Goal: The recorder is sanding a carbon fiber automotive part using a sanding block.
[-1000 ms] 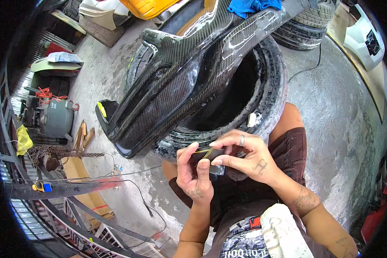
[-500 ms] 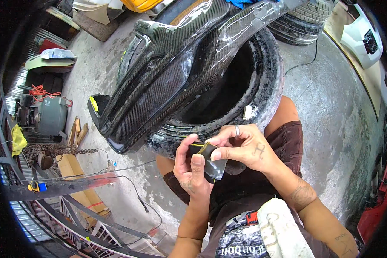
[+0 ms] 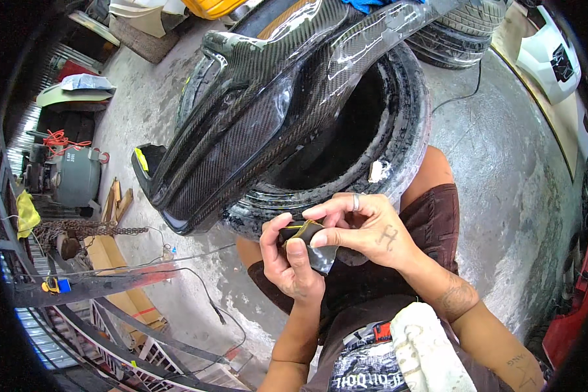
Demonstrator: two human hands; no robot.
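Both hands meet above my lap, in front of the tire. My left hand is closed round a small dark piece of sandpaper, its thumb pressed against the near face. My right hand, with a ring on one finger, pinches the same piece between thumb and fingertips. The piece is bent, with a brownish upper edge, and a shiny grey part hangs below. A black strip with a yellow line shows behind the left fingers; its kind is unclear. Beyond the hands, a glossy carbon-fibre car part lies across the tire.
Stacked tires stand at the far right, near a white car panel. A grey tank-like machine with an orange hose is at left. A cable runs over the concrete floor. A white cloth lies on my lap.
My hands have shifted slightly left, and my right fingers have moved along the sandpaper's upper edge. The sandpaper is more bent and shows less of its face. The car part has stayed put.
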